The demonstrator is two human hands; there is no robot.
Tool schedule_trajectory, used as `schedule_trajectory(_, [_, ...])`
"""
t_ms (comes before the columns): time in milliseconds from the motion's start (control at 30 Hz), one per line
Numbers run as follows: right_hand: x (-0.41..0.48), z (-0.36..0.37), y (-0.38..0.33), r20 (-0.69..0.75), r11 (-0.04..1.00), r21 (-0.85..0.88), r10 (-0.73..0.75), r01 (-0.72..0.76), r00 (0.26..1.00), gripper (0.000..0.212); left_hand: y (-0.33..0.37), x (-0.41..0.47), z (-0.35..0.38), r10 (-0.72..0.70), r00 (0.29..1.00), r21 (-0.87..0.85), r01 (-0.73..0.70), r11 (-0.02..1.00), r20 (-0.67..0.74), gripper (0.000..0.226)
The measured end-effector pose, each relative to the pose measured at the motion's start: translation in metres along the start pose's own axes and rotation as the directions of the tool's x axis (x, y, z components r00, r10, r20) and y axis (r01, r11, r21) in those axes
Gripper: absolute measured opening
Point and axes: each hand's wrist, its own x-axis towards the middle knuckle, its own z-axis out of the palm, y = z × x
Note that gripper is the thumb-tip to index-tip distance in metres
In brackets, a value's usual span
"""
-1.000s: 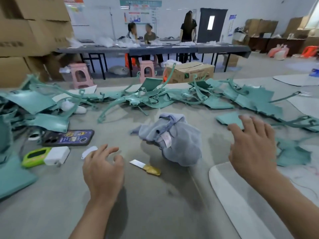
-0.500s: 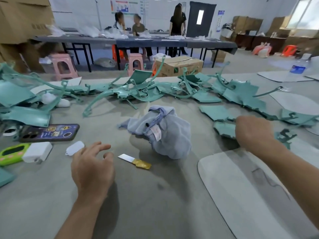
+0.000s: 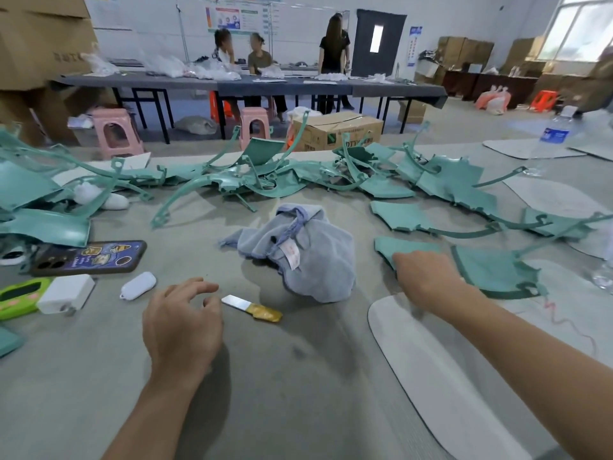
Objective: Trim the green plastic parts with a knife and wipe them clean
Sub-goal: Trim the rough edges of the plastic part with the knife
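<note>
Many green plastic parts (image 3: 252, 182) lie in a long pile across the far side of the grey table (image 3: 298, 376). My right hand (image 3: 423, 278) rests on the near edge of one flat green part (image 3: 403, 245), fingers curled down on it; whether it grips the part is hidden. My left hand (image 3: 180, 322) hovers over the table with fingers apart, holding nothing. Just right of its fingertips lies a small knife (image 3: 253, 308) with a bare blade and a gold-wrapped handle. A crumpled grey-blue cloth (image 3: 305, 257) sits in the middle between my hands.
A phone (image 3: 89, 257), a white charger (image 3: 64, 293), a green device (image 3: 18, 297) and a small white case (image 3: 137, 285) lie at the left. A pale flat board (image 3: 441, 376) lies under my right forearm. A water bottle (image 3: 552, 141) stands far right. People sit and stand at a far table.
My right hand has reached forward and come down onto a flat green part. My left hand stayed near the knife. The view has swung slightly to the right.
</note>
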Motion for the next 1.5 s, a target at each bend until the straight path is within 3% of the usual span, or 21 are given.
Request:
schedule_trajectory(67, [-0.004,-0.007,0.003,-0.099,0.998,0.051,0.031,-0.026,0.995,0.020,-0.001,0.000,0.000,0.012,1.000,-0.004,-0.012,1.000,-0.001,0.021])
schedule_trajectory(133, [-0.007,-0.024,0.005,-0.274,0.972,0.224,0.132,-0.070,0.953,0.020,-0.001,0.001,-0.001,0.022,1.000,-0.020,-0.022,1.000,-0.009,0.021])
schedule_trajectory(200, [-0.011,-0.050,0.006,-0.469,0.871,0.491,0.272,-0.008,0.840,0.021,0.003,0.001,-0.001,0.012,1.000,-0.030,-0.012,0.999,-0.019,0.020])
schedule_trajectory(267, [-0.015,-0.081,-0.001,-0.535,0.701,0.698,0.373,0.147,0.758,0.022,0.007,-0.001,-0.002,0.009,1.000,-0.042,-0.010,0.999,-0.022,0.020])
schedule_trajectory(300, [-0.015,-0.096,-0.005,-0.499,0.578,0.789,0.406,0.208,0.766,0.022,0.009,-0.002,-0.003,0.020,1.000,-0.052,-0.021,0.998,-0.021,0.020])
schedule_trajectory(367, [-0.015,-0.119,-0.019,-0.305,0.226,0.947,0.403,0.229,0.863,0.021,0.012,-0.004,-0.006,0.046,0.999,-0.087,-0.047,0.995,-0.019,0.018])
schedule_trajectory(433, [-0.016,-0.133,-0.041,-0.137,-0.120,0.977,0.265,0.174,0.954,0.021,0.013,-0.004,-0.011,0.060,0.998,-0.161,-0.064,0.985,-0.030,0.021])
schedule_trajectory(500, [-0.018,-0.139,-0.066,-0.028,-0.372,0.926,0.114,0.069,0.993,0.015,0.014,-0.004,-0.014,0.054,0.998,-0.293,-0.058,0.954,-0.021,0.027])
schedule_trajectory(667, [-0.022,-0.130,-0.130,0.241,-0.642,0.715,-0.143,-0.275,0.960,0.024,0.017,-0.007,-0.015,0.110,0.993,-0.656,-0.058,0.753,0.039,0.036])
schedule_trajectory(700, [-0.024,-0.128,-0.142,0.290,-0.691,0.636,-0.198,-0.343,0.936,0.021,0.016,-0.006,-0.015,0.086,0.995,-0.709,-0.025,0.704,0.051,0.038])
schedule_trajectory(767, [-0.028,-0.124,-0.164,0.333,-0.750,0.527,-0.251,-0.400,0.909,0.015,0.020,-0.003,-0.020,-0.081,0.982,-0.854,0.189,0.484,0.172,0.042])
schedule_trajectory(833, [-0.031,-0.113,-0.189,0.296,-0.713,0.602,-0.217,-0.359,0.930,0.013,0.024,0.003,-0.024,-0.161,0.937,-0.904,0.342,0.257,0.309,0.039])
schedule_trajectory(900, [-0.033,-0.103,-0.208,0.190,-0.567,0.785,-0.163,-0.250,0.968,0.013,0.027,0.010,-0.027,-0.217,0.893,-0.889,0.430,0.158,0.394,0.028])
schedule_trajectory(1033, [-0.024,-0.081,-0.209,-0.077,-0.141,0.988,-0.147,0.056,0.986,0.020,0.014,0.026,-0.036,-0.379,0.738,-0.796,0.605,0.007,0.558,0.021])
schedule_trajectory(1100, [-0.022,-0.075,-0.195,-0.242,0.181,0.945,-0.180,0.274,0.954,0.052,0.001,0.035,-0.044,-0.422,0.684,-0.763,0.646,-0.030,0.595,0.020])
schedule_trajectory(1200, [0.002,-0.067,-0.167,-0.402,0.523,0.744,-0.148,0.416,0.904,0.060,-0.017,0.045,-0.050,-0.445,0.668,-0.724,0.687,0.060,0.597,0.014])
schedule_trajectory(1300, [0.022,-0.074,-0.132,-0.316,0.844,0.521,0.052,0.127,0.947,0.061,-0.028,0.050,-0.051,-0.445,0.663,-0.642,0.733,0.225,0.602,0.013])
schedule_trajectory(1367, [0.015,-0.074,-0.127,-0.464,0.817,0.551,0.131,0.169,0.876,0.057,-0.034,0.051,-0.050,-0.448,0.672,-0.589,0.737,0.331,0.589,0.016])
schedule_trajectory(1433, [-0.008,-0.073,-0.143,-0.617,0.728,0.560,0.047,0.396,0.786,0.023,-0.037,0.053,-0.047,-0.444,0.692,-0.559,0.721,0.408,0.569,0.023])
schedule_trajectory(1467, [-0.021,-0.069,-0.154,-0.578,0.724,0.553,-0.024,0.412,0.816,0.004,-0.038,0.052,-0.044,-0.447,0.699,-0.541,0.715,0.442,0.558,0.025])
schedule_trajectory(1500, [-0.031,-0.063,-0.163,-0.474,0.727,0.573,-0.081,0.377,0.877,0.014,-0.038,0.052,-0.042,-0.456,0.708,-0.514,0.705,0.488,0.539,0.027])
